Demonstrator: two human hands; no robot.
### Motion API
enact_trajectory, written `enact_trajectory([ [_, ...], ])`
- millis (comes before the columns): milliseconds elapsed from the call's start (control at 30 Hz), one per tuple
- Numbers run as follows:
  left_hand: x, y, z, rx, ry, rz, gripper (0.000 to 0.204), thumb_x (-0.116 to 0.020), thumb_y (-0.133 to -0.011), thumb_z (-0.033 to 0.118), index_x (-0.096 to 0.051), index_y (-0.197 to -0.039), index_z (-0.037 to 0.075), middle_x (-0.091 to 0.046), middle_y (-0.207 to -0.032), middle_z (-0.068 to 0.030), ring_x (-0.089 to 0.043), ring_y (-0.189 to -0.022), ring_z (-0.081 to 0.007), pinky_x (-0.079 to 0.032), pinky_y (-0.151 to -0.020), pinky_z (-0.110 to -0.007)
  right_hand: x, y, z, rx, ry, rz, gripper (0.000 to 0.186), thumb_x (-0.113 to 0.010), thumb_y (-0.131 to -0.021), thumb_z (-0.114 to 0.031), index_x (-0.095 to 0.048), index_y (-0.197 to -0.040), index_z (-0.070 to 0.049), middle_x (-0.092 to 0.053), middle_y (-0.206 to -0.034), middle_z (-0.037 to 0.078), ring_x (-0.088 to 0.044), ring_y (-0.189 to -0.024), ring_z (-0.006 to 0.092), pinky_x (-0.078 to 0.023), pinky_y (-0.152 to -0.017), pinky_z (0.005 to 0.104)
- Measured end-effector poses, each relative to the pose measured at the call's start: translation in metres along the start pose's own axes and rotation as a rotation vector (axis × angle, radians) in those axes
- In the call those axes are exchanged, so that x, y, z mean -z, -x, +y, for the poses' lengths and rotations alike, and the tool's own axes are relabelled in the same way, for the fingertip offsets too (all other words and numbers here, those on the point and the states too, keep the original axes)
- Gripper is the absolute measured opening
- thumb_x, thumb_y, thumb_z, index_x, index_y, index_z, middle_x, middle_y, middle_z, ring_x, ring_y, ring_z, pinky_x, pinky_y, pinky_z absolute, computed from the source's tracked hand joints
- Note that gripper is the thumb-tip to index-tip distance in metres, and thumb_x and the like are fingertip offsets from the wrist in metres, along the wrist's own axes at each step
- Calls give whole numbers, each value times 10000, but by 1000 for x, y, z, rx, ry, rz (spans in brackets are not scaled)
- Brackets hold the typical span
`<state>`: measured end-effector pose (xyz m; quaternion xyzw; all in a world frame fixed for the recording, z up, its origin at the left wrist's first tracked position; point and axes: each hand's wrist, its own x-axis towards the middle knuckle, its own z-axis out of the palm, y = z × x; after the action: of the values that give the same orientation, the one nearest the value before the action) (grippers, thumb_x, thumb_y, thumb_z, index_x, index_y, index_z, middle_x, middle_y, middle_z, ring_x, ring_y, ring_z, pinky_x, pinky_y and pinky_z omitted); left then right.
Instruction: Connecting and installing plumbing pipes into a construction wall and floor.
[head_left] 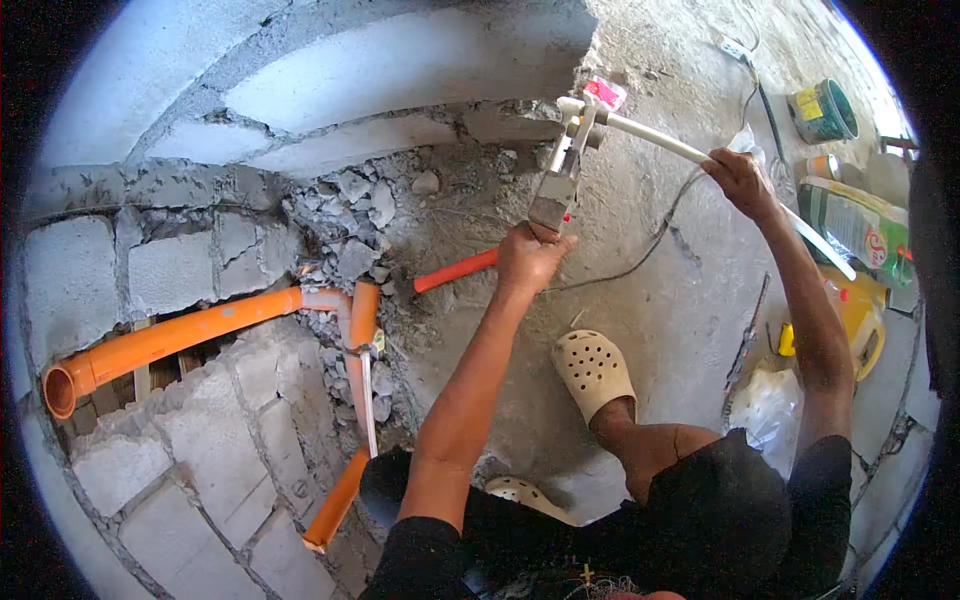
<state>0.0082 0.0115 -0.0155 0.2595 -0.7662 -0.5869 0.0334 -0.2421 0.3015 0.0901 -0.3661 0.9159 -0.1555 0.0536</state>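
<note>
My left hand [533,262] is closed around the lower end of a silver metal tool [562,180], which looks like a plastic-pipe welding iron. A red handle [455,271] sticks out to the left beside that hand; I cannot tell whether it belongs to the same tool. At the tool's far end sit a white pipe fitting [570,106] and a dark round socket [597,117]. From the socket a long white plastic pipe [657,137] runs right, with my right hand [740,184] gripping it partway along. A pink-and-white piece [606,93] shows just behind the socket.
Orange drain pipes [185,337] cross the broken block wall at left, with rubble [355,215] beside them. Along the right lie a green bucket [825,110], a plastic bag [850,222], a yellow jug [862,325] and a clear bag [765,405]. A cable [640,262] trails over the floor.
</note>
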Motion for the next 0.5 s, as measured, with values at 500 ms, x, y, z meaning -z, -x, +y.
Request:
enact_trajectory([
  [500,5,1,2,45,-44,-44,354,-865,-682,345,-706,-797,50,-716,-811,-154,-699,-780,-326,-526,-694,-414,17,-23,5,-411,-516,-412,439,-604,-944,-416,-606,-709,-45,-502,-531,0,-468,-443,97,-361,-407,284],
])
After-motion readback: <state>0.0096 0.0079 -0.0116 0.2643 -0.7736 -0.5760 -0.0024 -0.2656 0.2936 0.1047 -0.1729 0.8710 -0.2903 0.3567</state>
